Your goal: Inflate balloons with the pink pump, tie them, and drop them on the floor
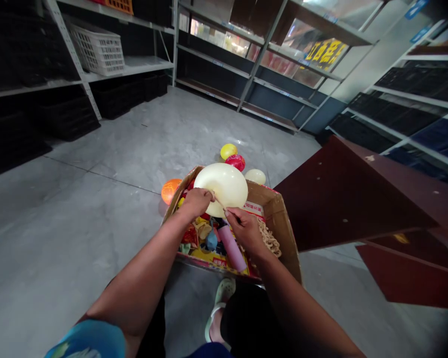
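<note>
We had left hand [198, 201] and right hand [245, 228] fingers pinched narrow on a thin tan strand [219, 201], seemingly to keep it taut; band or balloon neck, we couldn't tell. The round cream inflated balloon [226, 179] was over the open brown cardboard box [285, 219], whose walls likely corralled the smooth lilac cylinder [232, 247] and loose tan loops [271, 239].

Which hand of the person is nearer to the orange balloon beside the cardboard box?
Left. The left hand is above the cardboard box, a little right of the orange balloon in the picture; the right hand is farther right, near the pink cylinder.
</note>
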Demonstrator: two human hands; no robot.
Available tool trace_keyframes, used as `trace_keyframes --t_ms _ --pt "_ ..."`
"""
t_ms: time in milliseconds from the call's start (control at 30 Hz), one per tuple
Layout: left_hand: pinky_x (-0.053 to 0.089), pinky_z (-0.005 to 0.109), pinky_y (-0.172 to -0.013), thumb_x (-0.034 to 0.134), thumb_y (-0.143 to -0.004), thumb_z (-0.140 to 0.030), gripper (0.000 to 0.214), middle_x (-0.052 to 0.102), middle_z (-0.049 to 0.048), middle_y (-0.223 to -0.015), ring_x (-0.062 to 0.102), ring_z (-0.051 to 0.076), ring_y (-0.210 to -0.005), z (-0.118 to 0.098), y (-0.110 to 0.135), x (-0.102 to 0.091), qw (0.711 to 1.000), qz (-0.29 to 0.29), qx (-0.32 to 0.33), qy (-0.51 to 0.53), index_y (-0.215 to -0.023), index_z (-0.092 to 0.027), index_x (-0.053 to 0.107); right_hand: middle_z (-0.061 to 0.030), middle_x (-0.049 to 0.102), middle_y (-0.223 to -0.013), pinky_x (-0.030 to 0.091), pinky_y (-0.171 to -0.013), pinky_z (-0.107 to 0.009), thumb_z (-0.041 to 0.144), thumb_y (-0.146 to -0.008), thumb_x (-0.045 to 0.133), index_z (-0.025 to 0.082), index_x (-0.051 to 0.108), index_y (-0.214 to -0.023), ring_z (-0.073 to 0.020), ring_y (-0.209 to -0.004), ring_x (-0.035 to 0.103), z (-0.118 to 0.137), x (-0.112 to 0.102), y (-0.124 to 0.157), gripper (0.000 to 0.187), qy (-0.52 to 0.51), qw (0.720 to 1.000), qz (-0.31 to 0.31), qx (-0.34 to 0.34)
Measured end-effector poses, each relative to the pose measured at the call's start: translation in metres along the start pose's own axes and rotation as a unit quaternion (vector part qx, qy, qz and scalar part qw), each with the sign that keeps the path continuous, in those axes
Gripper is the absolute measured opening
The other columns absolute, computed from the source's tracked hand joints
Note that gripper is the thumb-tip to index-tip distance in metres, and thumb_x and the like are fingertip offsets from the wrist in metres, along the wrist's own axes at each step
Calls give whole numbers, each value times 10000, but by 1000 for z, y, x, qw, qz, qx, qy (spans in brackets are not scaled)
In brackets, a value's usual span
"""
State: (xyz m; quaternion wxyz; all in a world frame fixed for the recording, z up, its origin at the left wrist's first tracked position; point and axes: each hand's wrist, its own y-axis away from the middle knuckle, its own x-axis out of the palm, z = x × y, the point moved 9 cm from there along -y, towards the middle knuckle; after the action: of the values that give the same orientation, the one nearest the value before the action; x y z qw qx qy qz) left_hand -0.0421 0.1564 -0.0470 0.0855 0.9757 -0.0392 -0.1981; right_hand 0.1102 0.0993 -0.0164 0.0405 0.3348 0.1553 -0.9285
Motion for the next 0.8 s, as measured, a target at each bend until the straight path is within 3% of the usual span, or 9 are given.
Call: trace_keyframes --t_ms 67,133,200,267,400,533,700,800 --pt "367 272 -589 418 -797 -237 282 605 66 -641 522 159 -607 -8 1 0 991 -24 39 -128 -689 -148 662 -55 703 -906 448 -697 -271 275 -882 491 207 689 -992 -193 -796 636 18 -4 0 237 142 987 19 -70" --pt "379 281 -625 371 -830 -256 337 642 86 -701 547 168 -644 -12 2 4 982 -37 59 -175 -726 -144 672 -55 689 -848 424 -625 -263 255 -900 459 228 680 -1048 -187 -729 623 31 -3 -2 267 259 957 51 -117" --pt "388 281 -636 357 -849 -278 360 658 93 -722 561 167 -648 -15 2 11 977 -38 75 -194 -752 -140 675 -47 660 -791 396 -577 -257 247 -906 444 254 674 -1061 -181 -687 599 43 -1 -6 277 331 928 70 -156" --pt "397 279 -659 362 -858 -279 356 676 101 -767 583 171 -684 -19 3 18 973 -29 96 -207 -782 -139 681 -54 646 -829 400 -575 -254 237 -904 442 259 667 -1072 -185 -718 591 51 -2 -12 282 348 918 64 -179" --pt "409 268 -722 400 -849 -232 294 697 105 -873 617 179 -805 -29 6 27 966 -17 134 -221 -841 -153 683 -69 648 -973 474 -695 -269 189 -886 446 232 674 -1055 -184 -845 607 52 -8 -25 288 219 960 13 -174" --pt "412 262 -696 412 -852 -269 286 699 90 -833 618 174 -772 -31 10 27 963 -32 134 -231 -833 -168 679 -52 701 -882 510 -712 -287 225 -837 532 203 718 -924 -174 -781 642 28 -16 -34 207 45 995 -48 -77" --pt "408 269 -666 381 -864 -268 309 692 98 -815 611 175 -725 -33 15 25 955 -66 131 -259 -817 -161 667 -23 687 -674 461 -452 -248 358 -748 626 182 719 -853 -170 -564 630 -8 -11 -35 226 -86 989 -48 106" --pt "407 272 -682 368 -871 -274 319 691 102 -835 613 177 -745 -34 18 27 955 -68 125 -260 -827 -164 664 -1 643 -584 416 -407 -229 356 -723 628 171 694 -801 -157 -496 599 -14 -8 -35 212 -122 981 -37 145"
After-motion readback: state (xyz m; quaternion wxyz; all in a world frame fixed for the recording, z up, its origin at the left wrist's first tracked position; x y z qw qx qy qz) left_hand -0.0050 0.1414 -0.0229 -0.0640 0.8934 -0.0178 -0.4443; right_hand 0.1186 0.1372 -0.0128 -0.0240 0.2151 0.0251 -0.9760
